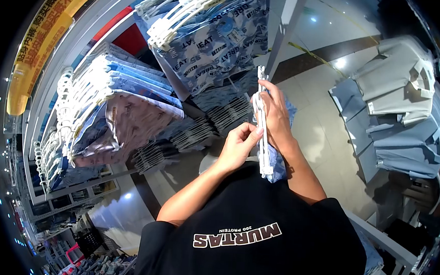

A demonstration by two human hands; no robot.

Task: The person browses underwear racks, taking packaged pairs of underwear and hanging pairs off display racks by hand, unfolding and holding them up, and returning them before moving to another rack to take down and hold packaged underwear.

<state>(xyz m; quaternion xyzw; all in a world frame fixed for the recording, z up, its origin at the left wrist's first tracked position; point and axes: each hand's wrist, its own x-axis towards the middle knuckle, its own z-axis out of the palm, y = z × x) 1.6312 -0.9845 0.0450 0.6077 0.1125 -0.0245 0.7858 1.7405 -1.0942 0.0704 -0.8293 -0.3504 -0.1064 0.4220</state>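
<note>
A white clip hanger (263,140) stands nearly upright in front of my chest, seen edge-on; there may be more than one stacked together. Blue printed cloth (277,167) hangs along its right side, mostly hidden by the hanger and my arm. My right hand (273,110) is closed around the hanger's upper part, fingers near its top end. Lower down, my left hand (238,144) pinches the hanger's left side between thumb and fingers.
At the upper left, racks hold printed shorts (221,42) and folded-looking blue and pink garments (136,112) on white hangers. Light shirts (395,72) and blue-grey clothes (406,144) hang at the right. A white rail (385,238) stands at the lower right.
</note>
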